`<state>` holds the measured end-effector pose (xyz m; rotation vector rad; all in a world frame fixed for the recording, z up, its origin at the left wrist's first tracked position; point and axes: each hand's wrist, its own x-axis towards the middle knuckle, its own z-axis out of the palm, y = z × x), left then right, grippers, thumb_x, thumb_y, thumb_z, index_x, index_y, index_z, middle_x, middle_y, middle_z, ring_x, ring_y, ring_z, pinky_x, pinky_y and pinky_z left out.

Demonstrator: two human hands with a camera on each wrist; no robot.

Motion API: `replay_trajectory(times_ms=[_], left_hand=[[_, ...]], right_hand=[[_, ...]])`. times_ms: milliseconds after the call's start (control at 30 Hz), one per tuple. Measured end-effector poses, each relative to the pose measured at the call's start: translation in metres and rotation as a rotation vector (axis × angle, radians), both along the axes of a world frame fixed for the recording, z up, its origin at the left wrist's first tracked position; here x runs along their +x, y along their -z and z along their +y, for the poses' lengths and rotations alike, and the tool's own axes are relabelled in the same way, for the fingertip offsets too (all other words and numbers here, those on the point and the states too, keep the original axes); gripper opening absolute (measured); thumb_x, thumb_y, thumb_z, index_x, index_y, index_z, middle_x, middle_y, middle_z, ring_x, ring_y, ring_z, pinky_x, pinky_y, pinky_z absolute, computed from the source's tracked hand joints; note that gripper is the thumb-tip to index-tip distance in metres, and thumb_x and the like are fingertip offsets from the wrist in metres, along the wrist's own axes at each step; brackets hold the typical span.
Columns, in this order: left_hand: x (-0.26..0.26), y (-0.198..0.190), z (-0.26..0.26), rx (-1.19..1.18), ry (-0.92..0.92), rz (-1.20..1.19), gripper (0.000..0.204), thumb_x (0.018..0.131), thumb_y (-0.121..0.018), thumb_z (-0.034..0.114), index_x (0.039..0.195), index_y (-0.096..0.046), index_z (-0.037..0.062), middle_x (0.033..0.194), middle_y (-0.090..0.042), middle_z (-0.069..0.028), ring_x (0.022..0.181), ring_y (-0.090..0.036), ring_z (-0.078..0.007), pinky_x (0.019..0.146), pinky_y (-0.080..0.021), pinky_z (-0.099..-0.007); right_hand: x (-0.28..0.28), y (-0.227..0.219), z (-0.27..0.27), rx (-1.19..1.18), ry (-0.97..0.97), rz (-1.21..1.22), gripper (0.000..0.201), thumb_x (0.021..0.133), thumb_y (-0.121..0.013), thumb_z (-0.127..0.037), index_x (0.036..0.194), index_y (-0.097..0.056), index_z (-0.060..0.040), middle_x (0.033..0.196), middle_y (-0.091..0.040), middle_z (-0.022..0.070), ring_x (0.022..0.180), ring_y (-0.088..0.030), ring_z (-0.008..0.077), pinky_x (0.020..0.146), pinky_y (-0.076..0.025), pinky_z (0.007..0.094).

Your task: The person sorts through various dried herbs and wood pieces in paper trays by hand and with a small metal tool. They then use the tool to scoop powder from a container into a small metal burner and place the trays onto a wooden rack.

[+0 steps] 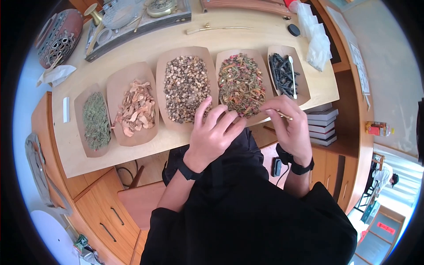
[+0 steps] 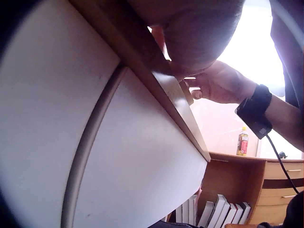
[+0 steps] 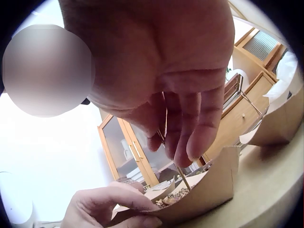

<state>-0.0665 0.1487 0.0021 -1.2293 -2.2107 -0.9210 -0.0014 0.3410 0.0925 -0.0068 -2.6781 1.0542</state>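
Note:
My left hand [image 1: 214, 137] grips the near edge of a brown paper tray [image 1: 266, 75] that holds mixed dried flowers and herbs [image 1: 240, 81]. In the right wrist view its thumb and index finger pinch the tray wall. My right hand [image 1: 289, 128] pinches a thin brass-coloured stick [image 3: 183, 178], whose lower end dips into the tray. The stick's back end sticks out past the palm in the head view. Just left stands a tray of small round brown pieces [image 1: 187, 79], partly behind the left fingers.
Further left are trays of orange-brown slices [image 1: 137, 108] and green needle-like herb [image 1: 96, 119]. At right, a white spoon [image 1: 292, 73] lies over black sticks [image 1: 280, 70]. Behind are a brass brush [image 1: 216, 29], a black cap [image 1: 293, 30], plastic bags [image 1: 319, 46] and a grey tray [image 1: 183, 17].

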Motion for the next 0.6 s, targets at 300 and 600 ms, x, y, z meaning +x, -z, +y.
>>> replay_trajectory(times_ms=[300,600], left_hand=[[-0.002,-0.001,0.001,0.008,-0.013,0.034,0.015,0.078,-0.072,0.017,0.093,-0.074,0.0184,0.098,-0.062,0.0019,0.102,-0.059,-0.0198,0.109,-0.043,-0.0539],[0.000,0.002,0.001,0.018,-0.010,0.013,0.025,0.071,-0.074,0.010,0.094,-0.079,0.0201,0.097,-0.066,0.0028,0.101,-0.059,-0.0213,0.109,-0.040,-0.0530]], right_hand=[[0.001,-0.006,0.004,0.090,0.072,-0.002,0.017,0.092,-0.061,0.003,0.105,-0.070,-0.0035,0.097,-0.066,0.0121,0.086,-0.066,0.0329,0.075,-0.053,0.0380],[0.003,-0.006,-0.006,0.020,-0.057,-0.073,0.018,0.090,-0.063,0.004,0.106,-0.071,-0.0030,0.100,-0.067,0.0125,0.091,-0.068,0.0319,0.078,-0.054,0.0381]])
